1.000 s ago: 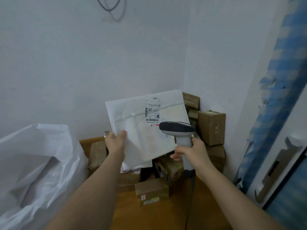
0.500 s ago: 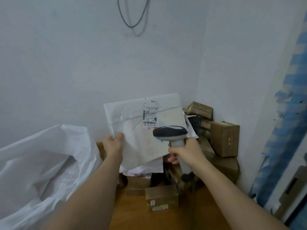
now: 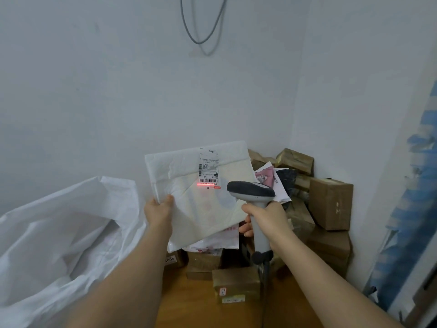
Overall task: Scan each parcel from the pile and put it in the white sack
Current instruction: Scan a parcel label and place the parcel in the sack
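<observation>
hands: two, left hand (image 3: pixel 159 209) and right hand (image 3: pixel 267 216)
white padded parcel (image 3: pixel 201 197): one, with one shipping label (image 3: pixel 209 170)
scanner (image 3: pixel 254 197): one
white sack (image 3: pixel 61 233): one
brown boxes in the pile (image 3: pixel 329 202): at least six; some hidden, exact count unclear
soft mailers in the pile (image 3: pixel 264 178): at least three
table (image 3: pixel 189 304): one

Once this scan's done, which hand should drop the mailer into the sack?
Left. The left hand already grips the white padded mailer, with the white sack on its side; the right hand holds the barcode scanner.
</observation>
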